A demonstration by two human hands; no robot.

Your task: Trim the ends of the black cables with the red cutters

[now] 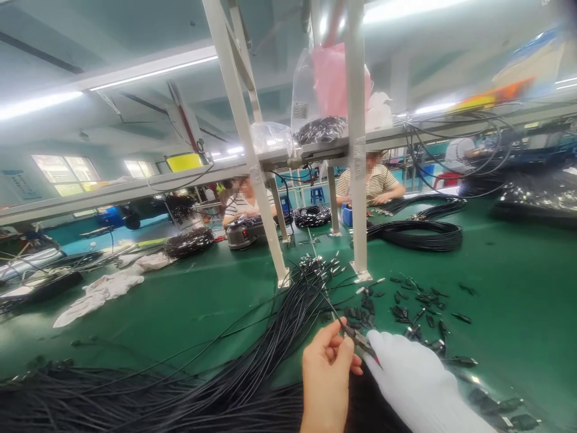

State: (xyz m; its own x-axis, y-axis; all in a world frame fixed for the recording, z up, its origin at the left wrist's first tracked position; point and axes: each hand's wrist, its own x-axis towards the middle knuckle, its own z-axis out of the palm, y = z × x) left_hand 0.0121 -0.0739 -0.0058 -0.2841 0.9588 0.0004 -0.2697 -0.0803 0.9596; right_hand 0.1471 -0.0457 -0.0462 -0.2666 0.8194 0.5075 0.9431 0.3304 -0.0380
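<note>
My bare left hand [327, 376] is closed, pinching a thin black cable [336, 313] near its end. My right hand [412, 376] wears a white glove and is wrapped round a pair of pliers [363, 343], of which the metal jaws and a bit of red handle show. The jaws meet the cable end close to my left fingertips; the exact contact is hidden. Beyond my hands, a thick bundle of black cables [288, 325] with metal-tipped ends lies across the green table [202, 307]. Small black connector pieces [401, 313] are scattered to the right.
White shelf posts [359, 180] rise from the table ahead. Coiled black cables [419, 236] lie behind them on the right. A white cloth [97, 294] rests at left. Two people in striped tops sit across the table. Plastic bags [322, 90] stand on the shelf.
</note>
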